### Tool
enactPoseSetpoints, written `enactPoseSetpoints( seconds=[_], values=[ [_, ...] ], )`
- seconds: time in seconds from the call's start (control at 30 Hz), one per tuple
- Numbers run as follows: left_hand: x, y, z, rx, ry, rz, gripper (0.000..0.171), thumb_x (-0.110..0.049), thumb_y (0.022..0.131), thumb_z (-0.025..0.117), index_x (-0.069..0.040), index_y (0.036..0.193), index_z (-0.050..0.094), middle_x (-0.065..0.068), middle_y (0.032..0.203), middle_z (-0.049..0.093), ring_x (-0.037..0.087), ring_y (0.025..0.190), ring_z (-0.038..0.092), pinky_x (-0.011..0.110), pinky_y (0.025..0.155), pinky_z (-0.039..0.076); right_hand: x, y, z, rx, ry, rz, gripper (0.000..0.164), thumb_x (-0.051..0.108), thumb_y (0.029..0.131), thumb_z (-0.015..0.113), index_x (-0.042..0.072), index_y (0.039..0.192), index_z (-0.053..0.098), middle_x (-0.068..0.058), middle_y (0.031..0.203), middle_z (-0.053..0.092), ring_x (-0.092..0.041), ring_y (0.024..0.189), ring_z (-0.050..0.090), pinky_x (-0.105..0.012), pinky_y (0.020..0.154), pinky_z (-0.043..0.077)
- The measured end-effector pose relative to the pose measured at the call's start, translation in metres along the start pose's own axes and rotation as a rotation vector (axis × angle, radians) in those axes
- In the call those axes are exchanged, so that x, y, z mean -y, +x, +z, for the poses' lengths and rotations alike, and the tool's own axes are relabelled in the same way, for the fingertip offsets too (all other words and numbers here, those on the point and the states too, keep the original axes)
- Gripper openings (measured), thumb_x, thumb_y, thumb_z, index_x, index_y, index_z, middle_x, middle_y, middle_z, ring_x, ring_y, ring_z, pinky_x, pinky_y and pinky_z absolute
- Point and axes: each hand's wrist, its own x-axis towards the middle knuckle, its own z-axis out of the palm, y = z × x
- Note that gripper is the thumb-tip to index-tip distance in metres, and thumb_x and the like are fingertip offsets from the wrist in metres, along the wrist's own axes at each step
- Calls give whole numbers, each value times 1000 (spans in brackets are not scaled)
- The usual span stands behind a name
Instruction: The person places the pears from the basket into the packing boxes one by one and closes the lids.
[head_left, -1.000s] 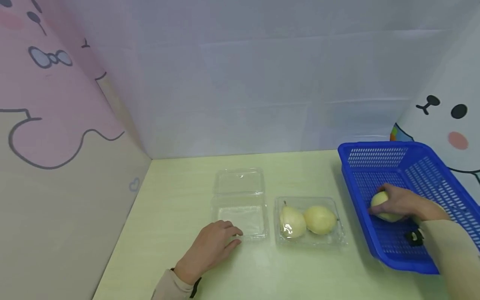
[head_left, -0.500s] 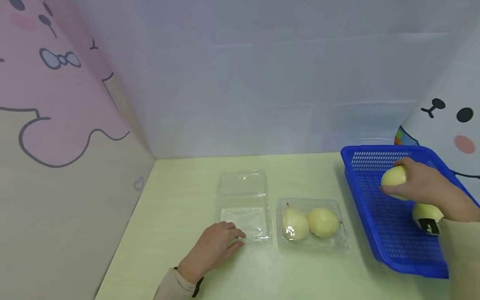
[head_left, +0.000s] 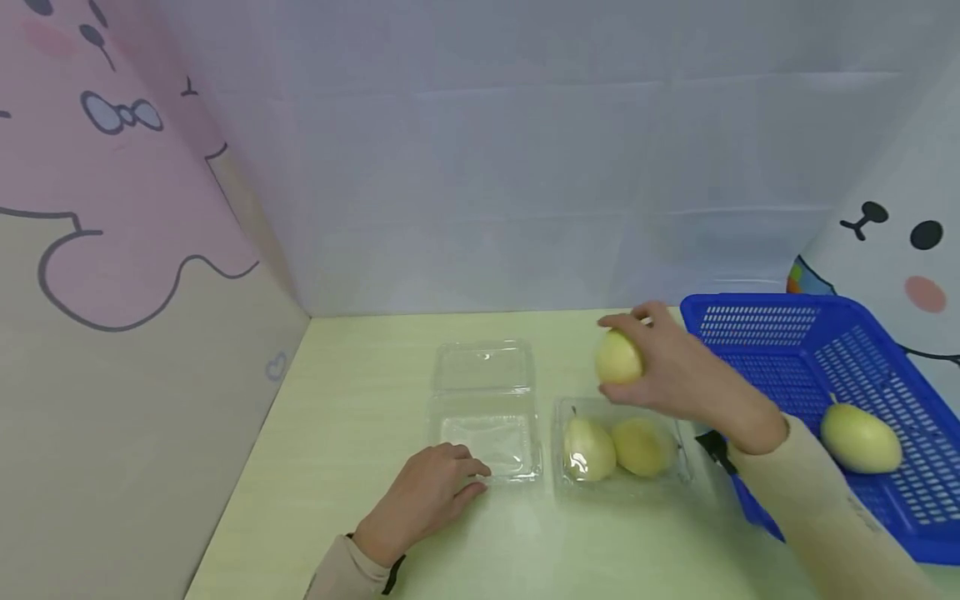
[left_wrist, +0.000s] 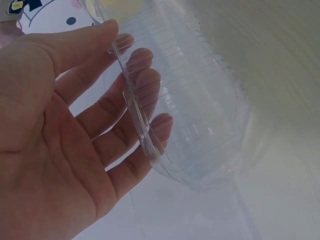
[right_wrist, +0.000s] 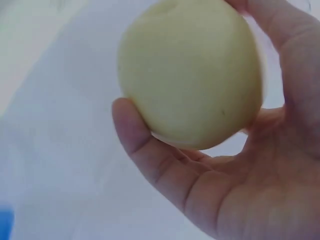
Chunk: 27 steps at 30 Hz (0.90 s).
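Note:
My right hand [head_left: 667, 367] grips a pale yellow pear [head_left: 618, 358] in the air, above and behind a closed clear box. In the right wrist view fingers and thumb curl round the pear [right_wrist: 190, 75]. An open clear plastic clamshell box [head_left: 483, 437] lies on the table, its lid [head_left: 483, 365] folded back. My left hand [head_left: 423, 500] is at the box's front left corner. Seen from the left wrist, thumb and fingers hold the edge of the box [left_wrist: 195, 105], with the fingertips showing through the plastic.
The closed clear box [head_left: 675, 487] right of the open one contains two pears. A blue plastic basket [head_left: 787, 321] stands at the right with another pear [head_left: 860, 439] inside. A pale wall [head_left: 480, 192] rises behind the table [head_left: 360, 392].
My right hand has lifted the pear out of the blue basket and carried it left, past the basket's rim, toward the boxes. My left hand has stayed at the open box.

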Motion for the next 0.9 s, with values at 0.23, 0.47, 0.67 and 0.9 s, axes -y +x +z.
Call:
enactPoseSetpoints(
  seconds=[0.23, 0.47, 0.67, 0.9],
  values=[
    [0, 1, 1, 0, 8, 10, 10, -21, 94, 83, -21, 104, 85, -7, 97, 78, 10, 87, 70, 26, 75, 58, 35, 20, 62, 126, 95, -138, 90, 25, 77, 87, 9, 156, 49, -21, 133, 51, -21, 90, 64, -31, 71, 58],
    [1, 2, 2, -9, 18, 17, 10, -22, 92, 85, -21, 102, 85, -7, 93, 76, 9, 82, 68, 24, 72, 56, 53, 34, 99, 260, 160, -220, 99, 20, 79, 83, 9, 164, 35, -13, 133, 54, -14, 90, 60, -30, 77, 55],
    [2, 2, 5, -24, 25, 34, 10, -23, 92, 85, -21, 101, 85, -8, 93, 76, 9, 82, 68, 25, 73, 56, 58, 42, 120, 371, 137, -216, 94, 19, 81, 81, 9, 163, 36, -9, 136, 55, -14, 90, 60, -31, 78, 55],
    [2, 2, 8, -20, 8, 45, 11, -25, 92, 84, -21, 102, 86, -10, 87, 73, 6, 77, 65, 20, 68, 52, 63, 46, 131, 462, -2, -195, 81, 19, 79, 87, 7, 150, 49, -8, 126, 61, -19, 92, 61, -37, 78, 56]
  ],
)
